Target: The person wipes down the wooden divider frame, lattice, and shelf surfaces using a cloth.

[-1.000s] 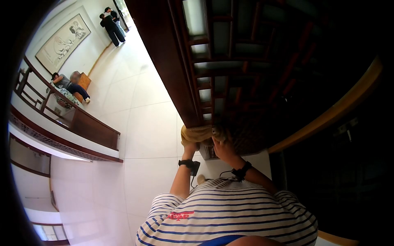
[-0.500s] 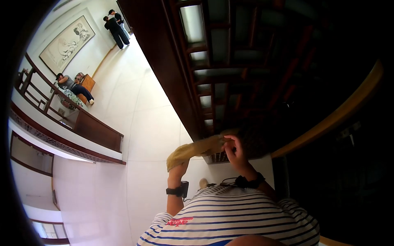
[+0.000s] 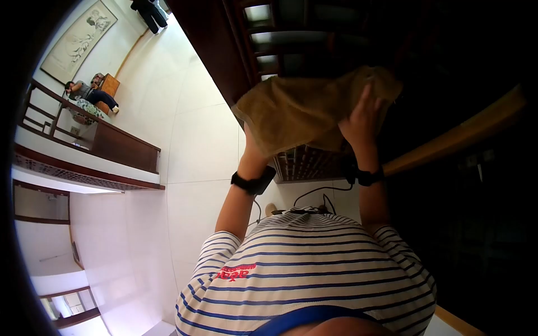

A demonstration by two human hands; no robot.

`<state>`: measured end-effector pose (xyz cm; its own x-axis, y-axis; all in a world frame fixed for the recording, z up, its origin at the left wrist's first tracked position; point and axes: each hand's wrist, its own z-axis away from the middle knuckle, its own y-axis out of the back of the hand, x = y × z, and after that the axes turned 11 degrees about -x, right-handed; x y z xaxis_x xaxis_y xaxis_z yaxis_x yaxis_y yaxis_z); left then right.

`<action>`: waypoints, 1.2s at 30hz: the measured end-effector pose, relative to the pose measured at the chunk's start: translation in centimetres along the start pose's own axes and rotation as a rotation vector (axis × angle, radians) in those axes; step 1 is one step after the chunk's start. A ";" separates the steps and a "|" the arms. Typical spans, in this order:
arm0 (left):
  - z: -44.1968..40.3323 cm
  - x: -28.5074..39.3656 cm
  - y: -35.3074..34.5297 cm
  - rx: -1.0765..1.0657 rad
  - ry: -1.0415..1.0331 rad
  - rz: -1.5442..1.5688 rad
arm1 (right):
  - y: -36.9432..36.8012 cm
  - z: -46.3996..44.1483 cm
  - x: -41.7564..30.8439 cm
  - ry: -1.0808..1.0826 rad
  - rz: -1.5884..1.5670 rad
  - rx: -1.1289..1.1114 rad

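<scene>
A brown cloth [image 3: 302, 109] is spread out between my hands, in front of the dark wooden lattice panel [image 3: 246, 53]. Its left part drapes over my left hand [image 3: 250, 140], whose fingers are hidden behind it. On the right, my right hand [image 3: 360, 124] lies against the cloth with its fingers apart and pointing up. Black straps with small devices sit on both wrists, and a thin black cable hangs below them.
To the left are a wooden railing [image 3: 126, 147] and pale floor tiles [image 3: 196, 140]. A seated person [image 3: 92, 95] is by a wooden box [image 3: 108, 85] under a framed picture [image 3: 78, 42]. Farther off, a person in dark clothes [image 3: 150, 14] stands. A curved wooden edge [image 3: 448, 137] runs at right.
The cloth has been raised and opened out from a bunched, then narrow strip. Both my hands have moved up, and the view has shifted so the standing people are partly cut off.
</scene>
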<state>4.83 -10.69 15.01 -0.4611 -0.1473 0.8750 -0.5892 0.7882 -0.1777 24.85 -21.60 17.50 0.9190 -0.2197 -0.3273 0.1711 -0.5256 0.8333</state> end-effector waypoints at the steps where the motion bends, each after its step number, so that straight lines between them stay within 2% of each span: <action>1: -0.6 -0.6 -0.3 0.069 0.064 0.287 | -1.6 -0.1 0.8 0.000 0.002 0.002; 3: -0.8 -3.5 0.6 -0.056 -0.153 -0.985 | -5.1 0.0 2.5 0.111 0.131 0.196; 4: -0.5 -4.5 0.3 -0.017 -0.140 -1.161 | -5.9 0.2 2.7 0.111 0.130 0.198; 7: 0.0 -6.0 0.1 0.056 -0.191 -1.318 | -7.3 1.5 2.4 0.018 0.160 0.199; 9: -0.1 -6.3 -0.1 0.054 -0.184 -1.407 | -7.7 2.2 2.1 -0.041 0.145 0.054; 11: -0.4 -6.5 -0.2 0.058 -0.188 -1.548 | -9.2 2.7 2.7 -0.001 0.181 0.086; 13: -0.2 -6.9 -0.1 0.051 -0.185 -1.552 | -9.3 2.7 2.3 0.039 0.215 0.124; 15: -0.1 -7.6 0.1 0.043 -0.193 -1.472 | -9.2 3.2 1.5 -0.073 -0.020 -0.061; 16: -0.2 -7.9 0.2 0.042 -0.199 -1.418 | -9.4 3.5 1.4 -0.066 -0.023 -0.047; 18: -0.3 -8.3 0.4 0.036 -0.206 -1.336 | -10.1 3.8 1.5 0.176 0.284 0.117; 19: -0.2 -8.4 0.4 0.032 -0.208 -1.301 | -10.1 4.0 1.1 0.181 0.283 0.135; 21: 0.2 -8.7 0.6 0.019 -0.199 -1.237 | -9.9 5.1 0.1 -0.035 0.033 -0.183; 25: 0.9 -8.9 0.3 -0.001 -0.169 -1.060 | -9.3 5.9 -1.3 -0.038 -0.069 -0.091; 27: 1.2 -8.5 -0.4 -0.005 -0.155 -0.953 | -9.7 6.4 -1.3 -0.026 -0.301 -0.076; 28: 1.5 -8.1 -0.9 -0.007 -0.148 -0.917 | -9.5 6.6 -1.3 -0.024 -0.301 -0.072; 30: 1.6 -6.9 -1.6 -0.019 -0.145 -0.888 | -9.0 7.2 -1.1 0.033 -0.469 0.039; 31: 1.5 -5.8 -2.1 -0.025 -0.146 -0.885 | -8.8 7.7 -0.7 0.037 -0.470 0.032; 33: 0.3 -3.1 -3.0 0.010 -0.148 -0.897 | -8.6 8.2 0.3 0.071 -0.413 0.165; 35: -2.1 0.4 -2.4 0.190 -0.624 -1.221 | -6.7 8.2 -0.3 -0.160 -0.661 0.083; 36: -2.9 0.8 -1.8 0.186 -0.651 -1.259 | -6.3 8.0 0.0 -0.063 -0.603 0.173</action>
<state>7.41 -10.54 17.36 0.2386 -0.9608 0.1413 -0.8804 -0.1526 0.4490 20.91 -24.81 8.69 0.6551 0.1115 -0.7473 0.5878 -0.6967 0.4113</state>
